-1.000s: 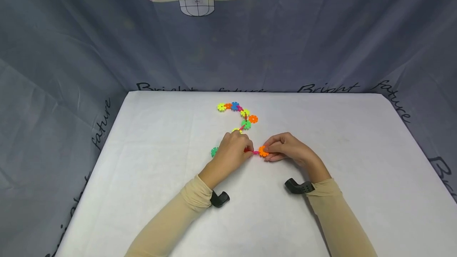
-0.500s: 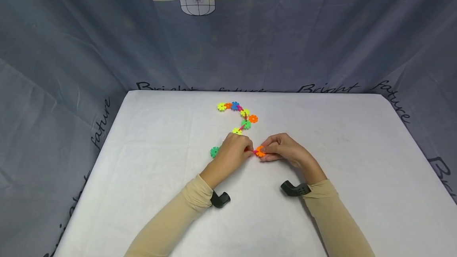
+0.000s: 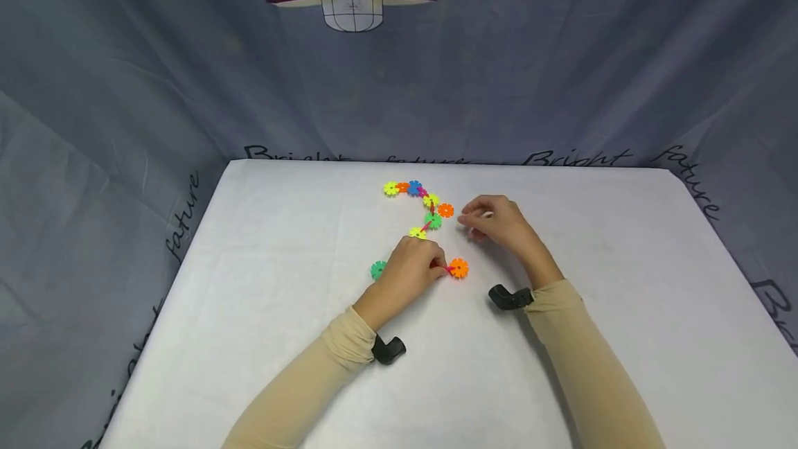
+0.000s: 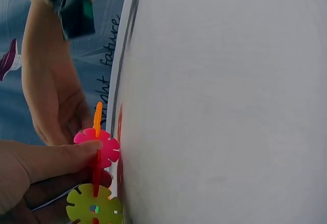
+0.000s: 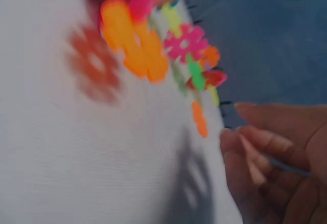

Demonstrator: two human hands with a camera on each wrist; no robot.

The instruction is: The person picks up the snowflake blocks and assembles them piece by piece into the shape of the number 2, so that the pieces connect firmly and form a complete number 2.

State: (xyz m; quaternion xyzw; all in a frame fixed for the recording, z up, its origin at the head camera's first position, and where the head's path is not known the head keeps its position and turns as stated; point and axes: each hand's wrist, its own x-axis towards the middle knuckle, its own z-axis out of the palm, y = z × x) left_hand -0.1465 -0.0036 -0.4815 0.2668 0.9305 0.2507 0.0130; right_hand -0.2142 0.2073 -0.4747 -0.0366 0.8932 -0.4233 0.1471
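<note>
Flower-shaped plastic snowflake discs are slotted into a winding chain on the white table. My left hand pinches a pink snowflake disc between thumb and fingers. An orange snowflake disc is slotted onto it, and red and yellow-green discs follow on the other side. Part of the chain is hidden under this hand. My right hand hovers with bent fingers and nothing between them. Nearest to it lies a loose orange snowflake disc, just left of the fingertips.
The chain's far end has a yellow disc and a blue disc, then bends down through a green disc. Another green disc shows left of my left hand. A grey curtain hangs behind the table.
My right hand has let go of the orange disc on the chain and moved away up the table, beside the loose orange disc. My left hand keeps its pinch in nearly the same place.
</note>
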